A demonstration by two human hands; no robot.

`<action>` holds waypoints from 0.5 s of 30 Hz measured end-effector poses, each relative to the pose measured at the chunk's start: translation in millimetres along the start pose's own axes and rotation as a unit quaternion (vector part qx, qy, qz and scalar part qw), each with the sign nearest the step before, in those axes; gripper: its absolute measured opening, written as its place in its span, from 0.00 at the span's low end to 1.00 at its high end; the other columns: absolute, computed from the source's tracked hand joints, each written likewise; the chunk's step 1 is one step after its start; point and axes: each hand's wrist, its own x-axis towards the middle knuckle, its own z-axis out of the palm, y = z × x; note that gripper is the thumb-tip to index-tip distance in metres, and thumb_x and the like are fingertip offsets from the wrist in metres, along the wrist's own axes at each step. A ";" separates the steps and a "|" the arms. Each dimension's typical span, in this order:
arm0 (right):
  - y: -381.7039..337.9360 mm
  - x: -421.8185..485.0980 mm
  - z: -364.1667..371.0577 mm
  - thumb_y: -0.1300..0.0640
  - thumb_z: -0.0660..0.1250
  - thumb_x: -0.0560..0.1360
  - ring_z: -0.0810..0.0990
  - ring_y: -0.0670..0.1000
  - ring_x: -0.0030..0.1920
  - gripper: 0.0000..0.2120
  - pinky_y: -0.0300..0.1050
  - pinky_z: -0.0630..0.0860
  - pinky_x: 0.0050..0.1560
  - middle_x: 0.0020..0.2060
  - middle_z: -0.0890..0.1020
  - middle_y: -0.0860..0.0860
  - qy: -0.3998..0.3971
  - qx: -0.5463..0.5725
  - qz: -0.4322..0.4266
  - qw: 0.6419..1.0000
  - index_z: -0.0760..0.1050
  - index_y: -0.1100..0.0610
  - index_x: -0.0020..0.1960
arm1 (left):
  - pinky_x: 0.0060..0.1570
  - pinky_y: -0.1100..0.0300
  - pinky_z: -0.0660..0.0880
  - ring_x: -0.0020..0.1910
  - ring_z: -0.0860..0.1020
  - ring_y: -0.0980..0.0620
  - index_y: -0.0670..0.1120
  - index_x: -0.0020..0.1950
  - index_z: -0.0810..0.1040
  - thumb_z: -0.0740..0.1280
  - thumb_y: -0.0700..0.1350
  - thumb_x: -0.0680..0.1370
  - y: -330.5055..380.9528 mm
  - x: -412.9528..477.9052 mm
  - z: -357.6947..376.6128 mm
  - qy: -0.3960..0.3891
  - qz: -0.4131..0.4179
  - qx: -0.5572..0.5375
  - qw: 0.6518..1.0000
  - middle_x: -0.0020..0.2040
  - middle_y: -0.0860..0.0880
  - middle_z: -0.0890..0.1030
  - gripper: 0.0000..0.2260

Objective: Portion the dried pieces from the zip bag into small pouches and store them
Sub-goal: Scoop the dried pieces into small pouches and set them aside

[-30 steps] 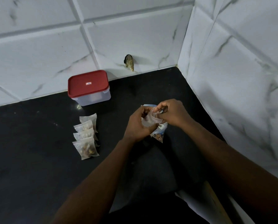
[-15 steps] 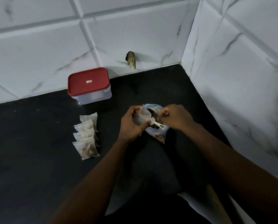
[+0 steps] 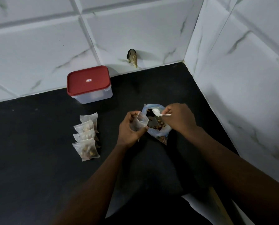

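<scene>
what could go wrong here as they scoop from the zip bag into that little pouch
1. The small pouch has a narrow mouth, held open only by the left hand; pieces could slip off the spoon onto the dark counter.
2. Neither hand seems to grip the zip bag, so scooping with the right hand might tip it.

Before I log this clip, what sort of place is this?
Probably a home kitchen corner: a black counter meets marble-look wall tiles, with a red-lidded food box by the wall and filled pouches laid out.
</scene>
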 end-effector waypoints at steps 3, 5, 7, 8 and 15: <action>1.5 2.1 6.2 0.53 0.78 0.72 0.83 0.45 0.45 0.08 0.46 0.83 0.47 0.45 0.85 0.46 0.013 0.010 -0.018 1.000 0.85 0.51 0.50 | 0.59 0.62 0.78 0.60 0.81 0.55 0.47 0.66 0.76 0.80 0.41 0.71 -4.1 1.4 -2.0 -0.007 -0.010 -0.003 1.000 0.60 0.52 0.81 0.25; 0.8 2.3 14.5 0.54 0.78 0.72 0.82 0.46 0.46 0.09 0.46 0.82 0.48 0.47 0.84 0.47 0.010 -0.005 -0.042 0.999 0.85 0.52 0.52 | 0.63 0.58 0.77 0.64 0.79 0.55 0.50 0.68 0.74 0.79 0.48 0.70 -6.3 3.6 -2.3 -0.010 -0.023 0.000 1.000 0.64 0.53 0.79 0.28; 2.0 2.5 23.2 0.55 0.78 0.71 0.82 0.48 0.46 0.08 0.48 0.81 0.46 0.46 0.84 0.49 0.025 0.000 -0.064 0.998 0.85 0.53 0.50 | 0.67 0.57 0.74 0.68 0.76 0.57 0.51 0.69 0.73 0.77 0.53 0.69 -7.4 8.1 -2.4 -0.022 -0.041 0.002 0.999 0.68 0.53 0.77 0.30; 3.1 2.7 27.4 0.57 0.77 0.71 0.82 0.50 0.46 0.07 0.49 0.81 0.45 0.45 0.83 0.50 0.035 0.003 -0.075 0.997 0.85 0.55 0.48 | 0.69 0.56 0.74 0.69 0.76 0.58 0.50 0.69 0.73 0.78 0.52 0.69 -8.1 11.2 -2.4 -0.032 -0.052 0.000 0.998 0.69 0.54 0.76 0.30; 4.2 8.8 46.0 0.61 0.76 0.71 0.83 0.57 0.45 0.02 0.53 0.81 0.39 0.43 0.84 0.55 0.083 -0.018 -0.152 0.985 0.84 0.60 0.43 | 0.69 0.48 0.75 0.67 0.77 0.55 0.51 0.67 0.74 0.77 0.48 0.68 -12.4 25.1 -1.7 -0.091 -0.103 -0.033 0.990 0.67 0.53 0.78 0.28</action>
